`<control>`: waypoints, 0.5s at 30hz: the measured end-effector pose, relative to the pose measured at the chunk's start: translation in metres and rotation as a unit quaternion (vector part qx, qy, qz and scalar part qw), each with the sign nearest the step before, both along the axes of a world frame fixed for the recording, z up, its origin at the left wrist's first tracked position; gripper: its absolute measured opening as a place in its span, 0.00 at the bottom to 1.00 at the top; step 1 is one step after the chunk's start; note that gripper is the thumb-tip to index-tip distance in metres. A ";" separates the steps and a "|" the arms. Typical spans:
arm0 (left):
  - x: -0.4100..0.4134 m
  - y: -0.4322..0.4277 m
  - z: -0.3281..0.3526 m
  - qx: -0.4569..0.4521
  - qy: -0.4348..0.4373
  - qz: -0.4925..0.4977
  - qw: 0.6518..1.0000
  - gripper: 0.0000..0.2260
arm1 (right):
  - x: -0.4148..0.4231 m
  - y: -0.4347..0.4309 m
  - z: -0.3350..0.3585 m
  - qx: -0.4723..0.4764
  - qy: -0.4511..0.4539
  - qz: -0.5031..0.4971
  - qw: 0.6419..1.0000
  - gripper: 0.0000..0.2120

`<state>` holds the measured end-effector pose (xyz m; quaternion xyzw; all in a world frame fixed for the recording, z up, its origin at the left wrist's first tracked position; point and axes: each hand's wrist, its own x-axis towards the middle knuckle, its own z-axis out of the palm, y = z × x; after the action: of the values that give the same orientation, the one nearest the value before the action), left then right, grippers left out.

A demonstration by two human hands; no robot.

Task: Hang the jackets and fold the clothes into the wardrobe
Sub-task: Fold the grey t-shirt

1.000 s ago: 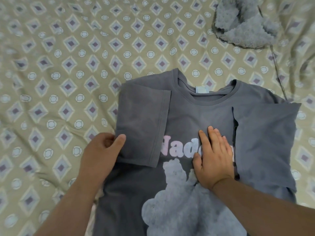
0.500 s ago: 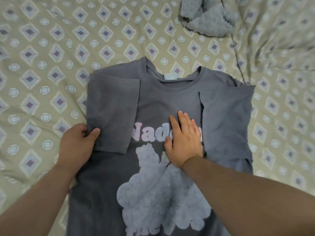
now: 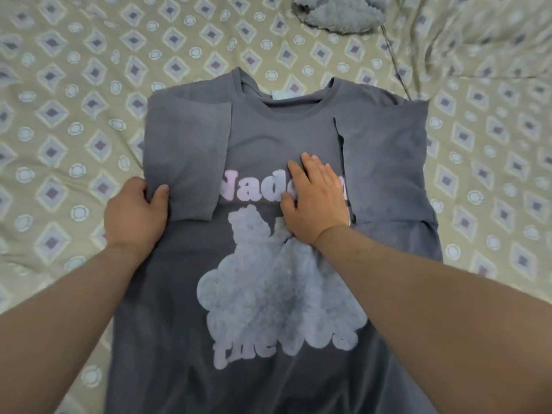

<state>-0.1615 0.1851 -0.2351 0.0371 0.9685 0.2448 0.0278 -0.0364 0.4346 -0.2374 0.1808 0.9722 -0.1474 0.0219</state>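
We look down on a grey T-shirt (image 3: 268,130) lying face up and flat on a bed covered by a beige diamond-patterned sheet (image 3: 74,100), collar away from us. Its 2 short sleeves are already turned inward over the chest, 1 on the left side (image 3: 191,156) and 1 on the right side (image 3: 385,162). The person's left hand (image 3: 136,215) pinches the shirt's left side edge just below the tucked sleeve, thumb on top and fingers curled underneath. The right hand (image 3: 316,201) lies flat on the pink chest lettering, fingers straight and close together, pressing the cloth down. A fluffy grey garment (image 3: 340,13) sits well apart at the top edge. No wardrobe is in view. We judge the side fold comes next. If the flat hand lifts too soon, the pull could drag the shirt across the soft bedding, untuck the left sleeve, or leave a crooked, bunched fold.
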 end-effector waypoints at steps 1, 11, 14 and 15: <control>0.000 0.000 0.001 -0.004 0.003 -0.004 1.000 0.15 | 0.003 0.000 0.001 -0.016 0.013 -0.004 1.000 0.28; 0.001 0.000 0.016 0.021 -0.082 -0.035 0.996 0.14 | 0.023 0.028 0.054 -0.084 -0.074 0.063 0.992 0.10; 0.019 -0.013 0.026 0.106 -0.118 -0.003 0.987 0.18 | 0.062 0.013 0.043 -0.031 -0.029 0.051 0.998 0.13; 0.030 -0.021 0.028 0.127 -0.129 0.016 0.983 0.19 | 0.083 0.006 0.039 -0.051 -0.016 0.039 0.998 0.14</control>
<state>-0.1314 0.1638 -0.2067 -0.0073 0.9181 0.3693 0.1437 0.0465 0.4402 -0.1980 0.1438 0.9692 -0.1931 0.0523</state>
